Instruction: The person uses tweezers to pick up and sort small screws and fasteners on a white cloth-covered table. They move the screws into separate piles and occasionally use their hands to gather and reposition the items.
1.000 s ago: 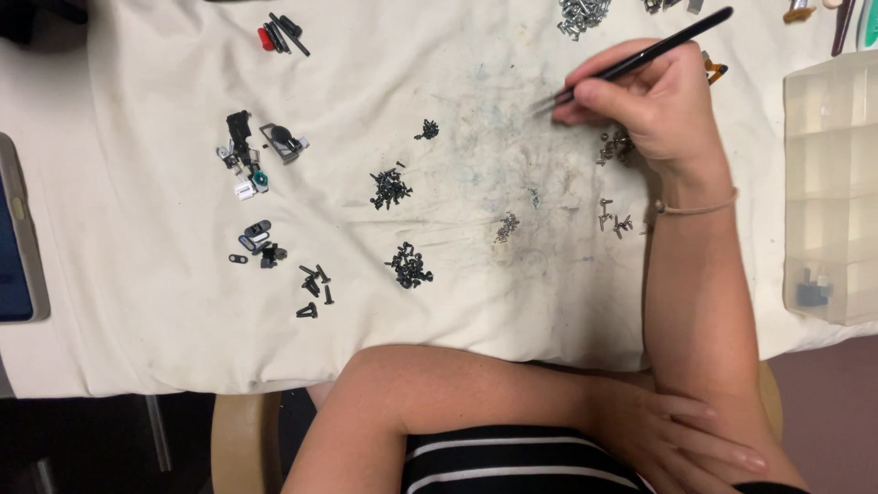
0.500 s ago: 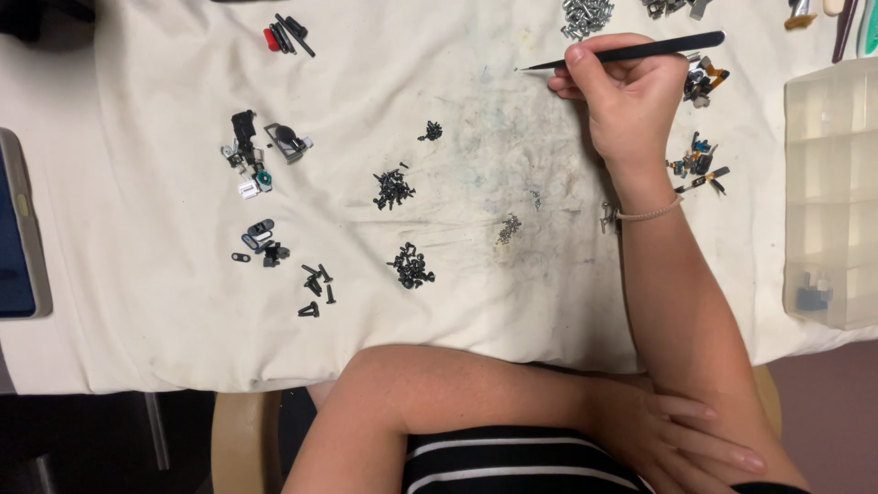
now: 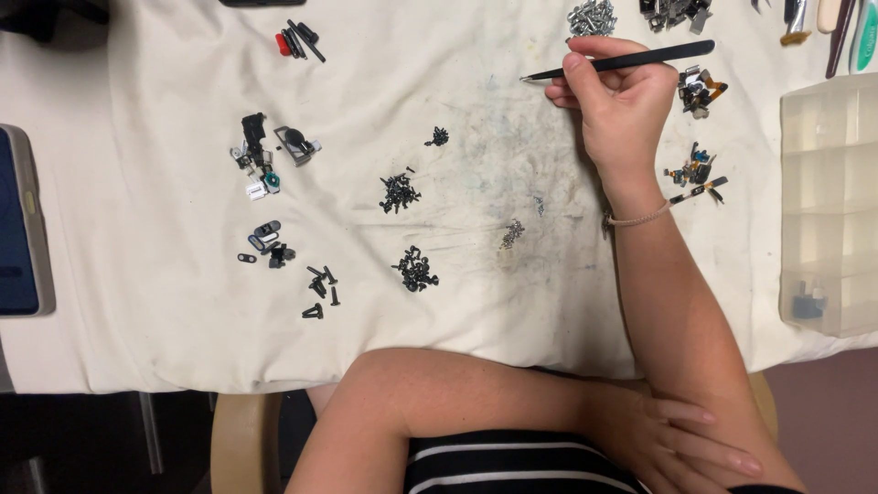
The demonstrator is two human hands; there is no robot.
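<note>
Her right hand (image 3: 615,101) grips black tweezers (image 3: 622,64) near the counter's (image 3: 165,348) far edge; left hand (image 3: 681,439) lies flat, holding nothing.

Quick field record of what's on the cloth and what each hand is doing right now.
surface: stained white cloth over a table
right hand: holds black tweezers, tip pointing left, above the cloth
left hand: empty, resting on the right forearm near the body
near right hand: silver screw pile, small part clusters
centre: three black screw piles
left: small black parts, dark device at the edge
right edge: clear compartment box
</note>
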